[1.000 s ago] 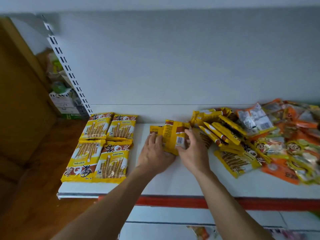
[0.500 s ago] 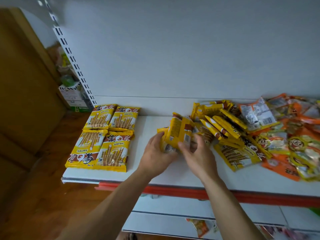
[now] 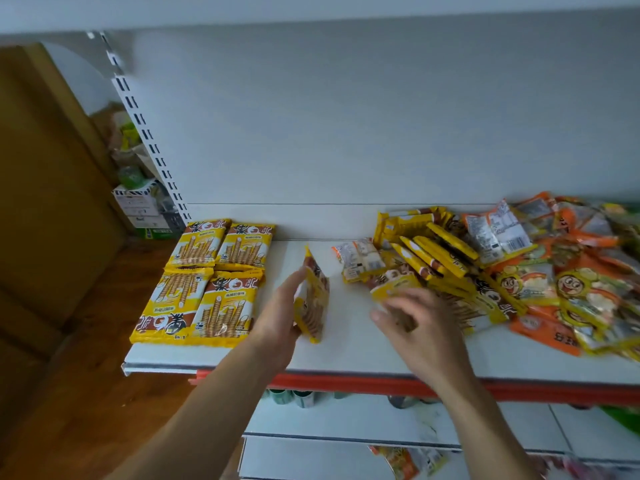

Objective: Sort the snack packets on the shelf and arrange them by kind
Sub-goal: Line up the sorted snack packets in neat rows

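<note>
My left hand holds a yellow wafer-stick packet on edge above the white shelf, just right of several matching yellow packets laid flat in neat rows. My right hand hovers blurred over the left end of a loose heap of yellow packets, its fingers loosely curled with nothing clearly in them. An orange-and-white packet lies at the heap's left edge. Orange cartoon-face packets are piled at the far right.
The shelf has a red front strip and a grey back panel. A slotted upright marks its left end, with boxes behind it. Lower shelves hold more goods. Wooden floor lies to the left.
Both hands held a bundle of yellow packets together. Now they have parted: the left carries one packet leftward on edge, and the right has swung back toward the heap.
</note>
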The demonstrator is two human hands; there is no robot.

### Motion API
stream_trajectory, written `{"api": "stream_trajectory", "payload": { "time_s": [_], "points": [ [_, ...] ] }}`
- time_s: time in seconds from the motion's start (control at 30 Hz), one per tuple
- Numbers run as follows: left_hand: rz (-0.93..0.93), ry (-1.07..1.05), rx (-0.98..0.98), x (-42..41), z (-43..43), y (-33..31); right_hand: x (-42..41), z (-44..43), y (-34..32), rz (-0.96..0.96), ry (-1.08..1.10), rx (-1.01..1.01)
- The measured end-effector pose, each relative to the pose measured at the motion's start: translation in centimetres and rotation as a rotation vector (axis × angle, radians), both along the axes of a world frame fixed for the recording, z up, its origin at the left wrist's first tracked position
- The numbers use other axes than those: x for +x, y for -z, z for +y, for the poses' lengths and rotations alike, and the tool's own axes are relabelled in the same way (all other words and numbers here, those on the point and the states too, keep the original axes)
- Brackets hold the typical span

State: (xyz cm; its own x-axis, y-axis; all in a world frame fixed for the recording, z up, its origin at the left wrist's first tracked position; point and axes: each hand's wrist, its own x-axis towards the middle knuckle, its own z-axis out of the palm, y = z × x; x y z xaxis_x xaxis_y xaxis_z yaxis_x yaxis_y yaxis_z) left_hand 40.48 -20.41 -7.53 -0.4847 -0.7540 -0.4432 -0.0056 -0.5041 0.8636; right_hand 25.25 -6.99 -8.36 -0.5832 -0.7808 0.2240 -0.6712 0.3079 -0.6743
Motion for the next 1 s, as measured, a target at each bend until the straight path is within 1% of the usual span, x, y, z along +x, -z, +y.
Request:
{"api": "stream_trajectory", "payload": {
  "time_s": [0.03, 0.1, 0.17, 0.23, 0.3, 0.37, 0.47, 0.53, 0.7, 0.8, 0.87, 0.93, 1.0],
  "points": [
    [-0.114, 0.021, -0.067, -0.1, 0.0, 0.0, 0.4, 0.1, 0.5, -0.055, 0.010, 0.037],
    [-0.293, 0.069, -0.211, -0.2, -0.1, 0.2, 0.4, 0.3, 1.3, -0.101, 0.147, -0.010],
    [-0.359, 0.071, -0.275, -0.5, 0.1, 0.0, -0.4, 0.6, 1.3, -0.044, 0.302, -0.027],
    [-0.342, 0.040, -0.274, -0.5, 0.5, 0.1, -1.1, 0.9, 1.5, -0.008, 0.338, 0.091],
    [-0.280, 0.008, -0.256, -0.5, 1.0, 0.4, -1.5, 0.8, 1.6, 0.002, 0.306, 0.231],
    [-0.229, -0.002, -0.241, -0.4, 1.7, 0.5, -2.0, 0.7, 1.5, -0.035, 0.289, 0.268],
    [-0.185, 0.000, -0.208, 0.0, 2.4, 0.2, -3.0, 0.8, 1.4, -0.153, 0.277, 0.306],
    [-0.152, -0.014, -0.186, 0.8, 2.5, -0.1, -3.5, 1.0, 1.7, -0.239, 0.263, 0.253],
    [-0.117, -0.057, -0.199, 3.8, 1.5, -1.1, -2.8, 1.1, 1.4, -0.467, 0.227, 0.025],
    [-0.116, -0.115, -0.222, 6.5, 0.2, -1.5, -0.3, 0.0, 0.5, -0.605, 0.225, -0.146],
    [-0.118, -0.164, -0.238, 8.8, -0.8, -1.8, 2.3, -1.5, -0.1, -0.707, 0.177, -0.230],
    [-0.118, -0.219, -0.267, 11.4, -1.9, -2.0, 5.0, -3.4, -0.1, -0.801, 0.128, -0.241],
    [-0.144, -0.269, -0.304, 14.1, -3.0, -2.2, 7.7, -5.4, 0.4, -0.815, 0.087, -0.206]
  ]
}}
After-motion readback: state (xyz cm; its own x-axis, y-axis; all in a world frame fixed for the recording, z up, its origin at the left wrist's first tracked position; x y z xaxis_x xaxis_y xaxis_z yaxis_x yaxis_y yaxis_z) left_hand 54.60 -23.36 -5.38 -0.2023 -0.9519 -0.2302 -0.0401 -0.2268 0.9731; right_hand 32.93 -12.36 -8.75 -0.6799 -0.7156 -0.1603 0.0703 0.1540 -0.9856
